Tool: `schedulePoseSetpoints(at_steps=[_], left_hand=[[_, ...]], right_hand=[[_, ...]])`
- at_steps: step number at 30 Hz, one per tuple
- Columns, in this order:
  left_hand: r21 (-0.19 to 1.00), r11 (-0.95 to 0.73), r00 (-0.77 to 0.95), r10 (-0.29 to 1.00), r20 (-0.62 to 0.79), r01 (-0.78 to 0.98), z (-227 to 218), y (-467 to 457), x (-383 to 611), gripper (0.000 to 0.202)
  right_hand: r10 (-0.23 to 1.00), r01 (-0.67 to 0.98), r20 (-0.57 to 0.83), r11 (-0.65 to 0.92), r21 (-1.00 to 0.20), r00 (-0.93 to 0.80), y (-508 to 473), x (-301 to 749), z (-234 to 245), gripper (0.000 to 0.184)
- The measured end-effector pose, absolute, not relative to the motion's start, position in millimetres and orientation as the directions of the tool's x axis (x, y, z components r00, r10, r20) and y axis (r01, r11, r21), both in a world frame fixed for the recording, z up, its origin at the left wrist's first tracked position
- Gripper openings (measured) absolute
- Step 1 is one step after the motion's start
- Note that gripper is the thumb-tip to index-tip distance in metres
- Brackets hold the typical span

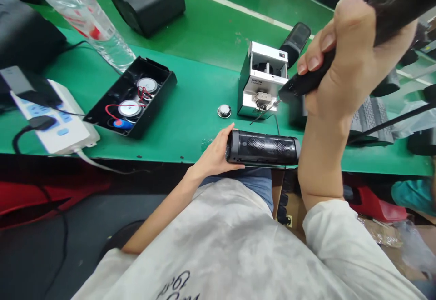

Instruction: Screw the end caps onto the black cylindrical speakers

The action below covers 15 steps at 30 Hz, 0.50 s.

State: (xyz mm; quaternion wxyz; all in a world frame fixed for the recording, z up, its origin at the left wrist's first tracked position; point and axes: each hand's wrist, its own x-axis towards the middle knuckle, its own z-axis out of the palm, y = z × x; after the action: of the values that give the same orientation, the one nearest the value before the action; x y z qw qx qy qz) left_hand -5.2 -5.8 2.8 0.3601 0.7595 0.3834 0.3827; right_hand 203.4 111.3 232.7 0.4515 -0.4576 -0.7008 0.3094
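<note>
My left hand (216, 153) is closed round the left end of a black speaker (267, 147) lying at the table's front edge, its perforated grille facing up. Raised at the upper right, my right hand (354, 59) grips a black electric screwdriver (303, 79). The thin bit points down and left, apart from the speaker. Behind the bit stands a white-and-black screw feeder (262, 79). A small round silver-rimmed part (224, 111) lies on the green table between the feeder and my left hand.
An opened black speaker housing (136, 97) with two drivers and red wires sits left. Beside it are a white power strip (64, 122) and a clear plastic bottle (91, 22). Black speakers (150, 2) stand on the green surface behind; more crowd the right.
</note>
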Motion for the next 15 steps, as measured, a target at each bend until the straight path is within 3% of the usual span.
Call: schedulePoseSetpoints(at_steps=[3, 9, 11, 15], left_hand=[[0.842, -0.440, 0.413, 0.861, 0.297, 0.313, 2.8, -6.0, -5.0, 0.147], [0.836, -0.461, 0.414, 0.851, 0.322, 0.297, 5.3, -7.5, -4.2, 0.142], [0.843, -0.455, 0.409, 0.854, 0.321, 0.287, 5.9, -7.3, -4.1, 0.141], [0.847, -0.456, 0.397, 0.855, 0.333, 0.273, 7.7, -6.3, -3.2, 0.134]], right_hand=[[0.897, 0.281, 0.417, 0.441, -0.852, -0.146, 95.4, 190.9, 239.1, 0.059], [0.738, 0.034, 0.661, 0.663, -0.748, 0.139, 79.4, 151.3, 247.9, 0.020], [0.727, 0.026, 0.673, 0.676, -0.736, 0.135, 81.8, 145.5, 245.7, 0.013], [0.733, -0.007, 0.674, 0.677, -0.736, 0.097, 90.5, 145.4, 232.3, 0.016]])
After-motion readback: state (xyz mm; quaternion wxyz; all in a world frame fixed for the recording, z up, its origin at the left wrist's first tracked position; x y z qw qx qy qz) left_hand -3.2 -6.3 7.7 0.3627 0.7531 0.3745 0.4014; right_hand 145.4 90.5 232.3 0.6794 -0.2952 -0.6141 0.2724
